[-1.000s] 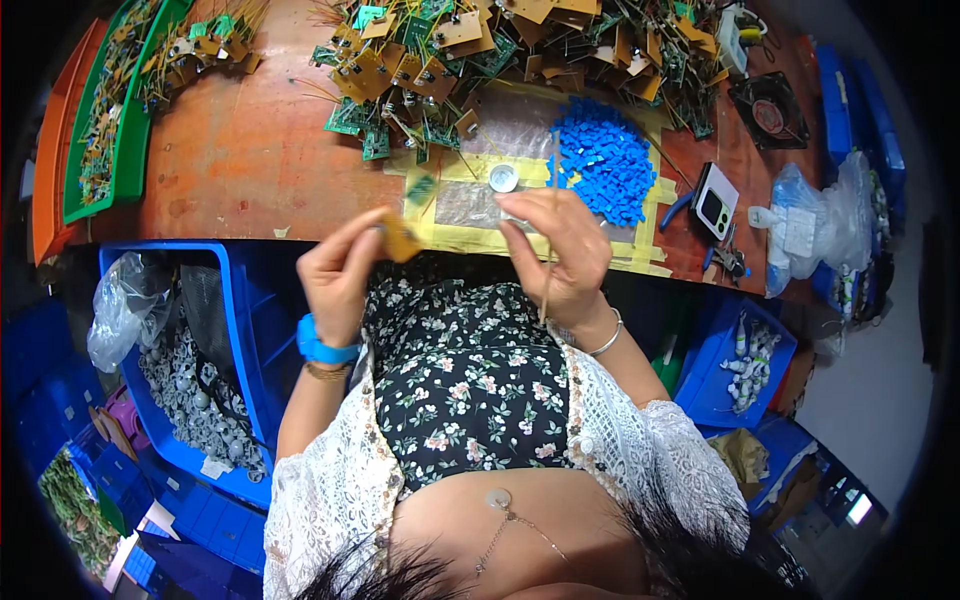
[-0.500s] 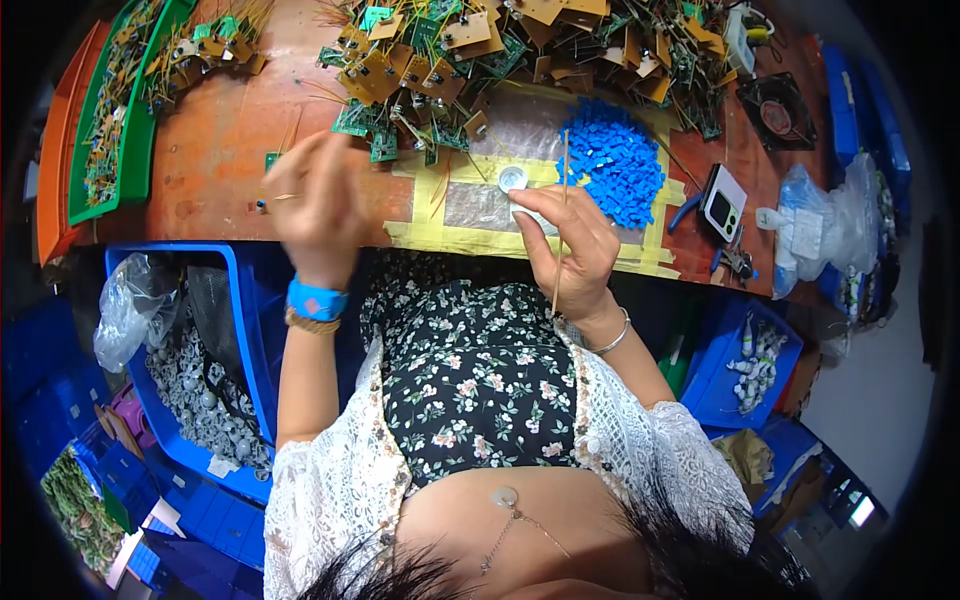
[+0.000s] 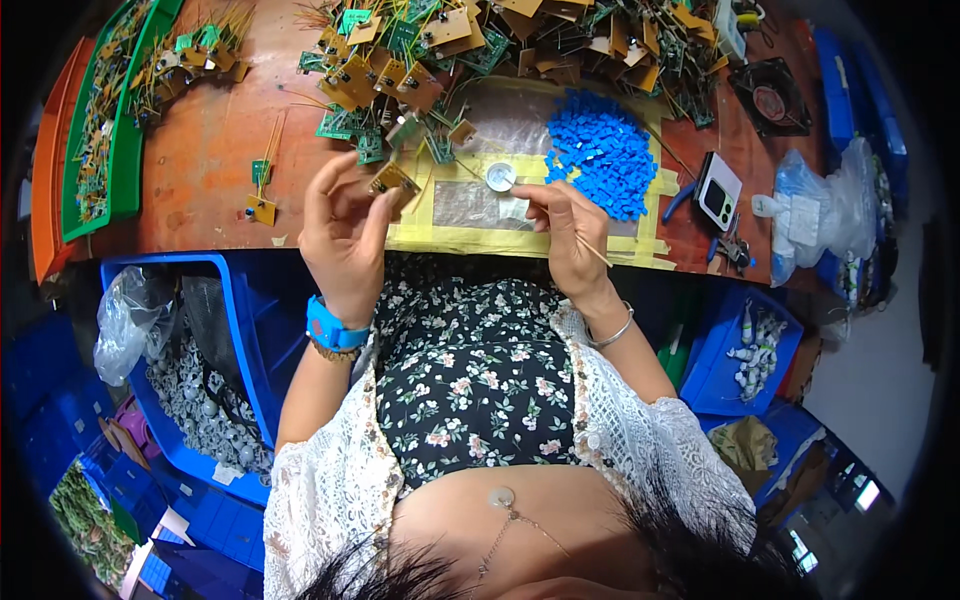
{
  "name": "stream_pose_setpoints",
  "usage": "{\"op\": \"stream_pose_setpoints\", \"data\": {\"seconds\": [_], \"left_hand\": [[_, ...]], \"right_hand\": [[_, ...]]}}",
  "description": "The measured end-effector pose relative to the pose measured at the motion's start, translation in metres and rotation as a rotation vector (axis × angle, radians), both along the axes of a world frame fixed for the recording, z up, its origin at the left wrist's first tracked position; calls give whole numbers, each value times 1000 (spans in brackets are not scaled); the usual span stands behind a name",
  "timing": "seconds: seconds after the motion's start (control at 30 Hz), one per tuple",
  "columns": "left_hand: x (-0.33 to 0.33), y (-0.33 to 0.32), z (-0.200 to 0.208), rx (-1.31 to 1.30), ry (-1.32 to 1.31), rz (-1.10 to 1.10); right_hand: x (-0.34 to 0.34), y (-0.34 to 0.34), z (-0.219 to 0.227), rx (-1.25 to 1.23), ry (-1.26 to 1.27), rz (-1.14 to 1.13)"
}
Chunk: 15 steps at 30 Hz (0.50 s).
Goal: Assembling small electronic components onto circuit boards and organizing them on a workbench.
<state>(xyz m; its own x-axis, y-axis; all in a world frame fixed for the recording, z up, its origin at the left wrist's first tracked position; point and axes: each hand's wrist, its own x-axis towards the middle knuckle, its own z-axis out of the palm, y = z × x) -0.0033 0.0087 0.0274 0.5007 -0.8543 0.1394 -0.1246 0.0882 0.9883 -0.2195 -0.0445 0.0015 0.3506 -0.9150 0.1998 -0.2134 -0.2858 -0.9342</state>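
Thumb and fingers of my left hand (image 3: 343, 225) pinch a small brown circuit board (image 3: 395, 183) at the front edge of the board pile. My right hand (image 3: 577, 240) grips a thin wooden stick (image 3: 597, 252); its front end reaches the small round white cap (image 3: 500, 177), which holds something pale. Beneath both lies a sheet bordered with yellow tape (image 3: 450, 236). Just beyond the right hand spreads a heap of small blue blocks (image 3: 605, 155). Left of my left hand, a brown board (image 3: 260, 211) wired to a green one rests on the table.
A big pile of wired boards (image 3: 440, 60) covers the table's far side. At left stands a green tray (image 3: 125, 175) of boards. A phone (image 3: 718, 190), pliers (image 3: 679, 201), black fan (image 3: 771, 98) and plastic bags (image 3: 815, 225) lie at right. Blue bins (image 3: 235, 330) flank my lap.
My left hand has shifted right and now pinches a brown board. The right hand has turned, tilting the stick from upright to low over the cap. The wired board pair at left is uncovered.
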Motion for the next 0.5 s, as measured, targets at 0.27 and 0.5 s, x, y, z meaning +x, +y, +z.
{"op": "stream_pose_setpoints", "data": {"seconds": [0.27, 0.5], "left_hand": [[1, 18, -28, 50, -310, 70], [12, 15, -5, -275, -726, 368]], "right_hand": [[3, -3, 1, -62, 144, -49], [-2, 0, 4, -82, 95, -36]]}}
